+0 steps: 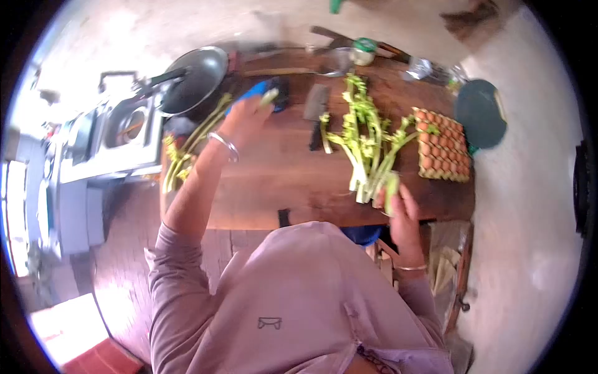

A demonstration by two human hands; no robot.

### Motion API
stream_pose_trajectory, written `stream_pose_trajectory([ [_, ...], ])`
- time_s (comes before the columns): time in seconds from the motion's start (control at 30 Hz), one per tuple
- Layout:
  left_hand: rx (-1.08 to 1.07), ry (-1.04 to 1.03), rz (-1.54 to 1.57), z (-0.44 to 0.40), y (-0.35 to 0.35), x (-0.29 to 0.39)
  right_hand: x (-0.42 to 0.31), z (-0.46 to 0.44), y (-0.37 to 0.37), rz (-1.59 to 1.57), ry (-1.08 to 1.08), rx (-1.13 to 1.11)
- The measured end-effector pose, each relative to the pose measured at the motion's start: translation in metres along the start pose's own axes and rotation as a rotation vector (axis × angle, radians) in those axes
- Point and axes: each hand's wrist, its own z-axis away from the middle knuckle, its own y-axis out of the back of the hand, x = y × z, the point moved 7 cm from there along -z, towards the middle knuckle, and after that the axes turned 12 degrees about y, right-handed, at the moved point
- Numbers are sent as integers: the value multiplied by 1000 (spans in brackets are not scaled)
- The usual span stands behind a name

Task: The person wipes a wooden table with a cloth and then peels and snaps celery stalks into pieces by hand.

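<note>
My left hand (248,115) reaches over the far left of the wooden table, its fingers closed on a pale green piece (269,96), close to a blue item (252,92). At the table's near right, my right hand (402,209) grips a light green celery piece (391,192). Beside it lies a bunch of leafy celery (364,140), stalk ends toward me. A cleaver (317,103) with a dark handle rests left of the bunch, with a small celery stalk (326,134) next to it. More stalks (180,159) lie at the left edge.
An egg tray (442,146) stands at the right, near a dark green round board (483,114). A large pan (195,78) is at the back left, beside a stove (124,128). A green-lidded jar (364,52) stands at the back.
</note>
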Motion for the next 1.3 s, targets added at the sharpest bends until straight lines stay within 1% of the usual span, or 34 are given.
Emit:
stream_pose_trajectory([
  [0.07,-473,472,482,1,-36,25,-7,-7,-11,-12,5,-45],
  [0.1,-486,431,505,1,-52,43,-1,-10,-14,-74,-32,-80],
  [0.13,-374,329,429,3,-70,53,-10,-16,-20,-59,20,-151],
  [0.17,-253,237,349,-1,-67,67,-9,-19,-22,-60,60,-147],
  [0.2,-105,107,286,-6,-60,77,-13,-21,-22,14,68,-145],
  [0.23,-102,92,295,-8,-61,79,-19,-24,-24,86,74,-144],
  [0.27,-164,106,662,-13,-16,99,-20,-26,-25,119,103,-161],
  [0.3,-228,129,1028,-13,14,115,-18,-27,-23,123,99,-157],
  [0.33,-226,131,1029,-10,26,127,-14,-27,-26,232,106,-223],
  [0.37,-214,-108,912,-5,42,152,-12,-29,-30,340,118,-291],
  [0.4,-201,-341,782,6,53,174,-28,-34,-38,376,302,-292],
  [0.43,-194,-339,777,13,54,182,-29,-35,-41,375,310,-297],
  [0.5,-401,-80,834,19,31,183,-29,-38,-41,427,278,-262],
  [0.53,-223,-97,825,20,28,177,-31,-39,-42,431,259,-265],
  [0.57,-218,-100,825,24,31,179,-31,-39,-43,434,264,-265],
  [0.63,-166,104,687,27,37,169,-37,-38,-48,467,362,-252],
  [0.67,-162,105,689,28,44,171,-42,-37,-51,479,365,-274],
  [0.7,-129,71,571,28,52,175,-45,-37,-52,480,368,-278],
  [0.73,-96,37,451,29,58,177,-44,-35,-54,502,323,-309],
  [0.77,-89,37,449,30,57,175,-42,-36,-56,525,280,-339],
  [0.8,-47,2,358,32,53,176,-42,-36,-57,526,283,-342],
  [0.83,-6,-32,268,35,48,177,-46,-36,-58,544,354,-318],
  [0.87,-2,-31,269,36,44,177,-50,-36,-58,562,426,-294],
  [0.9,17,-27,224,38,40,178,-45,-35,-61,565,428,-295],
  [0.97,41,-26,180,41,33,183,-26,-34,-57,327,321,-142],
  [1.0,25,21,163,42,27,185,-10,-33,-58,184,150,-124],
  [1.03,8,68,146,43,23,186,-8,-32,-63,186,152,-123],
  [1.1,6,90,154,42,20,190,11,-29,-67,-173,-87,54],
  [1.17,1,108,163,42,20,190,15,-28,-68,-160,-99,109],
  [1.23,-44,73,194,43,19,192,26,-26,-63,-329,-166,225],
  [1.27,-44,72,195,44,19,191,28,-27,-61,-329,-166,226],
  [1.3,-38,23,188,45,18,194,32,-26,-61,-444,-206,210],
])
